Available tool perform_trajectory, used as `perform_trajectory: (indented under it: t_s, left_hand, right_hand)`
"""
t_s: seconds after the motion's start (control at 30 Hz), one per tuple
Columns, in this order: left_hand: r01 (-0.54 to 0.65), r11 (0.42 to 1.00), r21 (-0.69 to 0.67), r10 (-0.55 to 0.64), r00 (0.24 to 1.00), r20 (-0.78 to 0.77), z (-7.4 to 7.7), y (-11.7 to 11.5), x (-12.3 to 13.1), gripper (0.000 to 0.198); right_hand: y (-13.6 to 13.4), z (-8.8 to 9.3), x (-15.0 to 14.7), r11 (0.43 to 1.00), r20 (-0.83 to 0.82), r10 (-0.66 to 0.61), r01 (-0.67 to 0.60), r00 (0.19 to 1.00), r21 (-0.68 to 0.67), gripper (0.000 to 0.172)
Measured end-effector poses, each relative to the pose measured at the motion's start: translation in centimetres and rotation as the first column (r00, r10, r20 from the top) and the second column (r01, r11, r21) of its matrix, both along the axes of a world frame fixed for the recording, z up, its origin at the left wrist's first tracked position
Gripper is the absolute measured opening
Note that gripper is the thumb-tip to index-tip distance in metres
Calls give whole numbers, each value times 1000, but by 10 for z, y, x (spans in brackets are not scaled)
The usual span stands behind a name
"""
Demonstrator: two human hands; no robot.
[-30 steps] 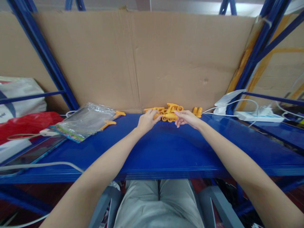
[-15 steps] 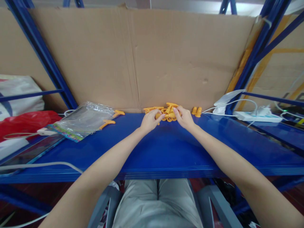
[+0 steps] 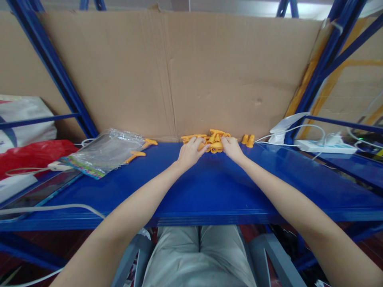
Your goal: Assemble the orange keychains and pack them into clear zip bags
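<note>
A pile of orange plastic pieces, some T-shaped and some cup-like, lies at the back of the blue shelf against the cardboard. At the pile's left side, my left hand has its thumb and fingers bent around an orange piece, mostly hidden. My right hand is closed at the right side, its curled fingers touching the pile; what they hold is hidden. Two orange cup-like pieces stand just right of that hand. Two T-shaped orange pieces lie farther left.
A clear plastic bag lies on the left of the blue shelf, near a red bag. To the right are a white power strip and cables. Cardboard walls off the back between blue posts.
My right hand's fingers have curled down lower into the pile, uncovering an orange ring-like piece behind them. My left hand has shifted slightly, its thumb now stretched farther toward the pile.
</note>
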State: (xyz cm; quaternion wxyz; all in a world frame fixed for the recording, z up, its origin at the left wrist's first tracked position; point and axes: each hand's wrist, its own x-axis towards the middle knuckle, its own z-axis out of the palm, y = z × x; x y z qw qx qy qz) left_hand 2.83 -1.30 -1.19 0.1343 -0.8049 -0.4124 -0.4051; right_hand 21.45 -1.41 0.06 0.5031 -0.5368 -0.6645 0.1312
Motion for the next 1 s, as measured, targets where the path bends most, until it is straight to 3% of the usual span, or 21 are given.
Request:
perform_trajectory:
  t_s: [0.13,0.27,0.37,0.63,0.83,0.9,1.0]
  left_hand:
    - [-16,999,-42,16,1000,-17,1,1,-1,23]
    - [-38,994,-98,37,999,-11,2,6,-7,23]
    - [-69,986,-149,68,998,-17,4,10,-12,23]
    - [-57,976,-210,49,998,-46,8,13,-20,28]
    - [8,983,-183,-10,1000,-9,11,19,-33,36]
    - [-49,982,-185,54,998,25,13,22,-43,42]
    - [-254,944,-211,272,960,61,16,27,-60,43]
  right_hand:
    - [-4,1,1,980,-184,114,-141,976,-138,41]
    - [-11,7,10,873,-352,309,-410,884,-264,26]
    - [-14,10,15,814,-434,368,-511,822,-276,18]
    - [-11,8,13,854,-362,373,-469,854,-225,11]
    - [3,12,22,918,-328,328,-381,886,-112,24]
    - [14,16,26,950,-341,282,-311,897,-34,30]
    - [34,22,31,986,-249,146,-121,957,115,35]
